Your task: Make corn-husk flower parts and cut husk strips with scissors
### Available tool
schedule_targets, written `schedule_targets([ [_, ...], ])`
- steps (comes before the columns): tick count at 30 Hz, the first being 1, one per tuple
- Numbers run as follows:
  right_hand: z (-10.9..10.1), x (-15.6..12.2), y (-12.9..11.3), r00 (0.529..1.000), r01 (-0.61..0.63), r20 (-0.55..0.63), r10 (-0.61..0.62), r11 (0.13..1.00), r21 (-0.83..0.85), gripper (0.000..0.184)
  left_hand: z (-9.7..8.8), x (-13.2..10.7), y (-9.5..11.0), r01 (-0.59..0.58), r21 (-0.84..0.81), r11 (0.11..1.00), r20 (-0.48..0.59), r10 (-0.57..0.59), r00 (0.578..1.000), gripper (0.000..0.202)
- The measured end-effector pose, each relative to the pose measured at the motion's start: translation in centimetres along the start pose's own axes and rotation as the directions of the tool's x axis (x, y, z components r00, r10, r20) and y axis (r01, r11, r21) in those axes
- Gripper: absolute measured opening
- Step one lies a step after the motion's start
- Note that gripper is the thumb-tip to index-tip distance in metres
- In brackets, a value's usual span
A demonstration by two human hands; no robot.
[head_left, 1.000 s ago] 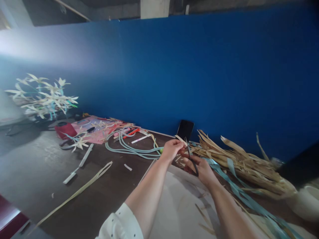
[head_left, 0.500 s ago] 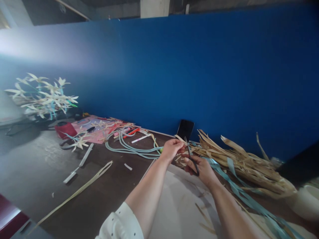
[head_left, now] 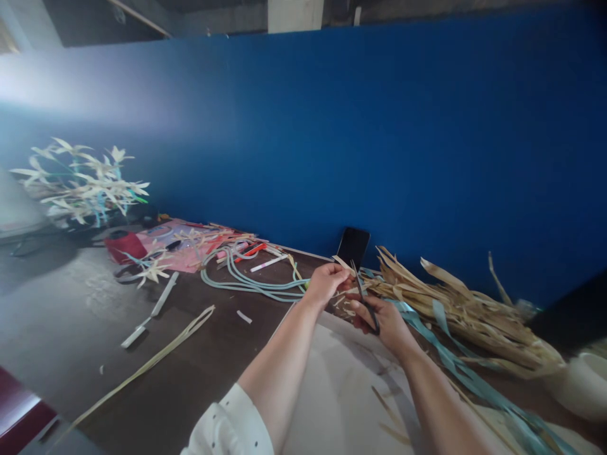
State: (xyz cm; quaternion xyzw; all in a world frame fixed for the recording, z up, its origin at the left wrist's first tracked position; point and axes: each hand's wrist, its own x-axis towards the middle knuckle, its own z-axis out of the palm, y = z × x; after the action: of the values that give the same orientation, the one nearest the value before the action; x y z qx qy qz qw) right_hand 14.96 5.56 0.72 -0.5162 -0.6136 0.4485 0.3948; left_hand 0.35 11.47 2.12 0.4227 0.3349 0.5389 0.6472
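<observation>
Near the middle of the view my left hand is closed in a pinch on a pale strip of dried husk, whose end pokes up past the fingers. Just to its right, my right hand grips a pair of black-handled scissors, the blades pointing up beside the strip. Whether the blades touch the strip cannot be made out. A pile of dry tan husks lies right of the hands, with light-blue ribbon along its near side. Small pale scraps lie under the hands.
A dark phone leans against the blue partition. Coiled pale-blue cords, pens and a pink sheet lie left. Husk flowers stand farther left. A white container is at the right edge.
</observation>
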Motion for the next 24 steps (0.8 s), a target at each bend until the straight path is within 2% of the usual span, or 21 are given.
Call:
schedule_targets([
  [13,0.19,-0.32,-0.66,1.000,0.024,-0.017,-0.024,0.999,-0.027,0.056,-0.28,0.15,-0.12,0.000,0.010,1.000,0.014,0.000,1.000,0.021],
  [24,0.06,-0.05,-0.17,0.999,0.031,-0.012,-0.032,0.998,-0.060,0.053,-0.25,0.10,-0.17,-0.009,0.000,1.000,0.017,0.009,1.000,0.021],
])
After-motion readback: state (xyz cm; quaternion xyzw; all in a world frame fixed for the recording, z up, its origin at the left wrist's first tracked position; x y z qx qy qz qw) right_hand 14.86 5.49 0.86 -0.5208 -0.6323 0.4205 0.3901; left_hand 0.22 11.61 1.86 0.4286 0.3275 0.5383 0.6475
